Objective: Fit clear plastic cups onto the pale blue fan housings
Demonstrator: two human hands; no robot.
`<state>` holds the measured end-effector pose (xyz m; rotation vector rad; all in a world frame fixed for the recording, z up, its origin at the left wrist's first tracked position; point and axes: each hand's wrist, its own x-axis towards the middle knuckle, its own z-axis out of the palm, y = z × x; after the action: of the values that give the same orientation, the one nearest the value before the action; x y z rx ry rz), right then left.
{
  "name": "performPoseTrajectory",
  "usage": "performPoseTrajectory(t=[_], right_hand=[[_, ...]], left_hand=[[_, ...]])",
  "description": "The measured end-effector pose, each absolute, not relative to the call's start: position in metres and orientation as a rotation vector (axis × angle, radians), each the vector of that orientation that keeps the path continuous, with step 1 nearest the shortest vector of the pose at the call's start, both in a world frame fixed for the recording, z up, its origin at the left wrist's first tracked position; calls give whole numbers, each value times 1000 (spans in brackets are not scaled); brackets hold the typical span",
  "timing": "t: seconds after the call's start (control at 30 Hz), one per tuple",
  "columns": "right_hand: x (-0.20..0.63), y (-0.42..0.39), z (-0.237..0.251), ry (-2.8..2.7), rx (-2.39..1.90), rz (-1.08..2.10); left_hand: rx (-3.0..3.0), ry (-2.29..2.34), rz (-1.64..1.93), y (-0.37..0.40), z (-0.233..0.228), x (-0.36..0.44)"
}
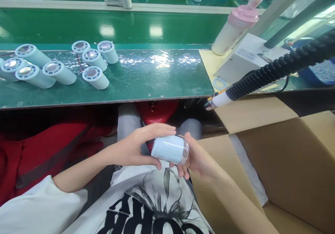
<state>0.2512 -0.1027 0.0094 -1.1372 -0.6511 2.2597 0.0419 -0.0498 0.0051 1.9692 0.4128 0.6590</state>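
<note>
Glossy plastic cylinder [169, 149], matt cardboard box [288, 157]

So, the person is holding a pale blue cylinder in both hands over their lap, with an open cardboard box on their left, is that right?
Not quite: the head view shows the open cardboard box on their right, not their left. The left hand and right hand do hold the pale blue cylinder over the lap.

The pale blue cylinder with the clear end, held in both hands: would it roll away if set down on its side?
Probably: the pale blue cylinder looks round and smooth. Its glossy shell may be slippery; the left hand and right hand both steady it. It seems rigid.
</note>
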Motion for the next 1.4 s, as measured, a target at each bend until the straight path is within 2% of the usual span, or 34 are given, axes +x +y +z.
performPoseTrajectory(t=[0.1, 0.17, 0.23, 0.3, 0.4, 0.5, 0.57, 0.73, 0.8, 0.93, 1.07, 1.2, 1.27, 1.4], right_hand=[[251, -103, 8, -670, -1176, 2320], [252, -105, 7, -778, -1254, 2244], [254, -109, 4, -1003, -1380, 1951], [259, -112, -1, -1307, -1419, 1476], [267, -112, -11, -1777, -1142, 839], [273, -111, -16, -2025, -857, 589], [274, -111, -14, -1998, -863, 687], [270, -116, -6, -1502, -1020, 1331], [270, -118, -4, -1421, -1022, 1421], [273, -116, -1, -1633, -1076, 1213], [275, -114, 4, -1817, -1069, 957], [268, -118, 9, -1843, -1006, 870], [264, -120, 10, -1798, -1033, 908], [290, -115, -4, -1432, -1047, 1222]], left_hand=[[1950, 443, 654, -51, 6, 43], [1930, 477, 642, -53, 7, 43], [1869, 534, 613, -55, 10, 44], [1745, 596, 578, -58, 13, 44], [1562, 653, 566, -62, 15, 46], [1506, 658, 570, -63, 14, 47], [1529, 627, 558, -61, 13, 46], [1787, 568, 495, -54, 13, 40], [1720, 574, 462, -54, 13, 40], [1476, 529, 432, -56, 12, 42], [1568, 549, 434, -56, 7, 43], [1587, 475, 514, -57, 2, 43], [1523, 409, 562, -57, 2, 44], [1459, 337, 666, -58, 5, 48]])
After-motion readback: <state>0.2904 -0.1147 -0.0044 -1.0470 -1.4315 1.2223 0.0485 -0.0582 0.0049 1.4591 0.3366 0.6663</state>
